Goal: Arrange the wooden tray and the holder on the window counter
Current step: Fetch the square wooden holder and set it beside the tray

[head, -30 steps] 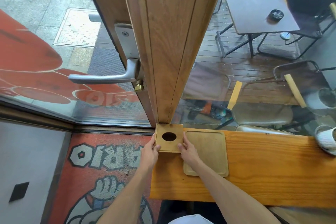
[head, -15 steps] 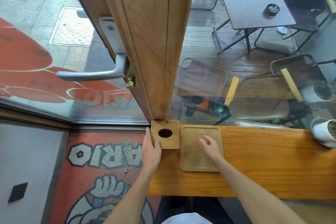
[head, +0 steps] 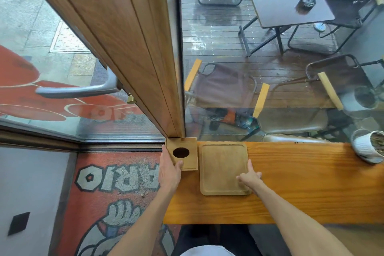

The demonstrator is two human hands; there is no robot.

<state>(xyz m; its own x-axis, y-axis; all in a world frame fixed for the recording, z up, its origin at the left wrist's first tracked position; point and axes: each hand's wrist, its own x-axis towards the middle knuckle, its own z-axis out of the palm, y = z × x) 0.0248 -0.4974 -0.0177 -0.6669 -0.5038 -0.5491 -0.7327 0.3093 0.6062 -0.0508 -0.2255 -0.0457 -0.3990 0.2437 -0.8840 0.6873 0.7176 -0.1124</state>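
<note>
The wooden holder (head: 188,159), a small square box with a round dark hole in its top, stands at the far left end of the orange wooden window counter (head: 301,185), against the door post. My left hand (head: 169,170) grips its left side and front corner. Just right of it lies the flat wooden tray (head: 222,164), a rounded rectangle with a low rim. My right hand (head: 249,178) rests on the tray's right front part, fingers spread, one finger lying along the right rim.
A white ribbed pot (head: 368,147) sits at the counter's far right end by the glass. The wooden door frame (head: 133,48) with a metal handle (head: 79,89) rises behind the holder. A red printed mat (head: 116,189) covers the floor at left. Chairs and a table stand outside.
My right hand left the holder and moved onto the tray, sliding to its right edge. The tray now lies straighter beside the holder. My left hand stays on the holder.
</note>
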